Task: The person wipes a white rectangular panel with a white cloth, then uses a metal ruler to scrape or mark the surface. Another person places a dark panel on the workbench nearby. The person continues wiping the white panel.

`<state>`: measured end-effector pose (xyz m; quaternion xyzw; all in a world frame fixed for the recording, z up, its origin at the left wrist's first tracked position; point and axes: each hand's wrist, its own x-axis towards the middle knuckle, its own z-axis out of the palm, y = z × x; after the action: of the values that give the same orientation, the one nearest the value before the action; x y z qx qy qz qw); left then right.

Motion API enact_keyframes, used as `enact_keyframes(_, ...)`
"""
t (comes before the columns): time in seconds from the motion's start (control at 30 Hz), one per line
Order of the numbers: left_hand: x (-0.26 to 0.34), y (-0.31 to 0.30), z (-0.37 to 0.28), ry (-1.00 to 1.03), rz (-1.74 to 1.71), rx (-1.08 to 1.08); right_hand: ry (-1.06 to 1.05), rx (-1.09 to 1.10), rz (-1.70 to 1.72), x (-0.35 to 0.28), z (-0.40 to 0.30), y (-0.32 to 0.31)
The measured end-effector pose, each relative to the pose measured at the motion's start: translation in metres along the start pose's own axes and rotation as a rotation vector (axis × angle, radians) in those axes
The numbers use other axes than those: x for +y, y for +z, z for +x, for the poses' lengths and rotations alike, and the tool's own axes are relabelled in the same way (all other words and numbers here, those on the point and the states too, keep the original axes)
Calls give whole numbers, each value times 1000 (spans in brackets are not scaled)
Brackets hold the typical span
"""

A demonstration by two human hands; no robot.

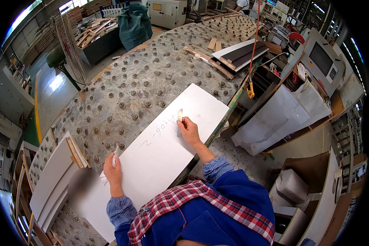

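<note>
A white rectangular panel lies across the ball-studded table in front of me and bears handwritten marks. My right hand rests over the panel, its thumb and fingers pinching a thin flat metal blade, likely a scraper. One end of this blade sticks out beyond the fingertips beside the handwriting; the other shows below my hand. At the panel's left edge, my left hand grips a crumpled white cloth or paper, partly hidden by the fingers.
White panels are stacked at the left on the ball transfer table. Dark and white boards lie towards the far right. A yellow-handled tool hangs from a red coiled line near the right edge. Another person stands far back.
</note>
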<state>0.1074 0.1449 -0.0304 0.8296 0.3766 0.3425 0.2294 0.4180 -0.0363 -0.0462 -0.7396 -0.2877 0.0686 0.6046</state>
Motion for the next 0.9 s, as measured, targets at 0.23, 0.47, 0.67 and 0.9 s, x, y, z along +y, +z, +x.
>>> enact_keyframes(0.23,-3,1,0,-6,-2,-6,-2,-6,-16,-2,0,0)
enact_keyframes(0.47,0,0,0,-8,1,1,-14,-5,-25,-2,0,0)
enact_keyframes(0.67,0,0,0,7,-17,6,-8,-12,-27,-1,0,0)
enact_keyframes(0.9,1,-1,0,22,26,-1,-8,-5,-31,-3,0,0)
